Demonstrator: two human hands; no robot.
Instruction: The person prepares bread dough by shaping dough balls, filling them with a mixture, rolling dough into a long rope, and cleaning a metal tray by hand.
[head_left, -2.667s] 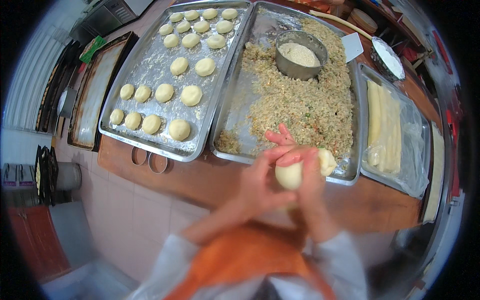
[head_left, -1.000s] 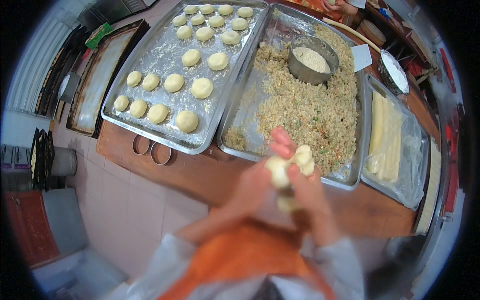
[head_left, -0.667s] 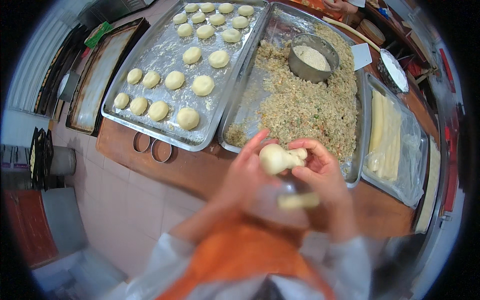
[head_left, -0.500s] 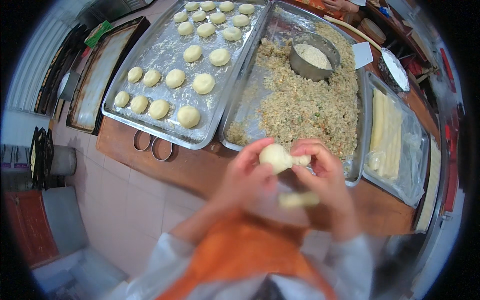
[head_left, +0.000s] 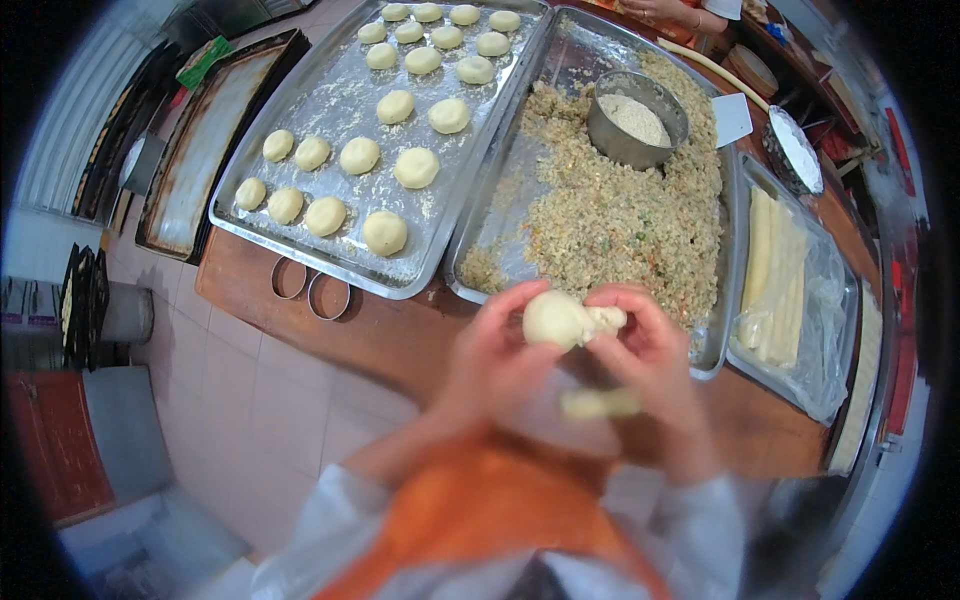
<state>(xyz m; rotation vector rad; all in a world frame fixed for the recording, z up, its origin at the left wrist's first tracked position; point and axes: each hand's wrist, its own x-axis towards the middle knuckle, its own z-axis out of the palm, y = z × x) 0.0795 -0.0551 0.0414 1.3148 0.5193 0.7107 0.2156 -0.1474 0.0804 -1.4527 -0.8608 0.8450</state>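
Note:
A pale, smooth ball of dough (head_left: 553, 319) is cupped in my left hand (head_left: 488, 352), its fingers curled round the left side. My right hand (head_left: 645, 345) pinches the knobby neck of dough at the ball's right side. Below the right hand, near my wrist, a short blurred stub of dough (head_left: 600, 403) shows; what it rests on is unclear. Just beyond both hands lies a metal tray (head_left: 497, 225) spread with crumbly, flecked filling (head_left: 640, 235). In that filling sits a round metal tin (head_left: 632, 148) with pale crumbs inside.
On the left, a floured tray (head_left: 300, 215) carries several round dough pieces. Two metal rings (head_left: 328, 297) lie at the table's front edge. Dough strips (head_left: 775, 280) lie under plastic in a right-hand tray. A white scraper (head_left: 732, 119) and another person's hand (head_left: 655, 10) are farther back.
The dough in my left hand looks rounder, and its neck is shorter and more bunched under my right fingers. The whole view has shifted slightly. At the far edge, the other person's hand has moved.

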